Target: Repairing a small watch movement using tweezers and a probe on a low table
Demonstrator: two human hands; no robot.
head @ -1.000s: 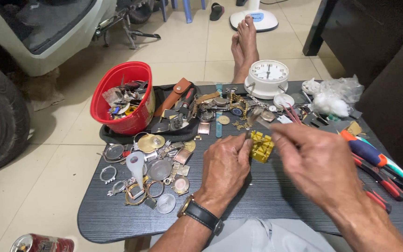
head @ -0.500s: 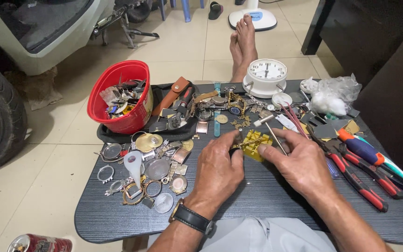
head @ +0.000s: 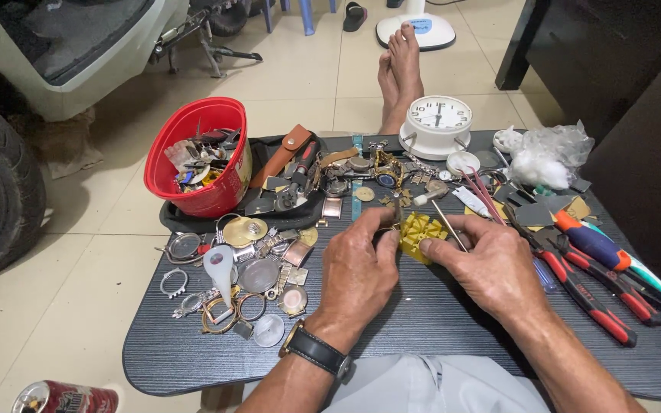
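Note:
A small yellow plastic block sits on the dark wood-grain table between my two hands. My left hand rests on the table at the block's left side, thumb and forefinger pinched by its top corner around something small I cannot make out. My right hand touches the block's right side and grips a thin metal tool that points away from me. A black watch is on my left wrist.
A red bucket of watch parts stands at back left beside a black pouch. Loose watch cases and rings lie left. A white clock, plastic bag, and red-handled pliers lie right. A can stands below.
My right hand has come in from the right and closed against the yellow block with the thin tool. My left hand has stayed pinched at the block's left side.

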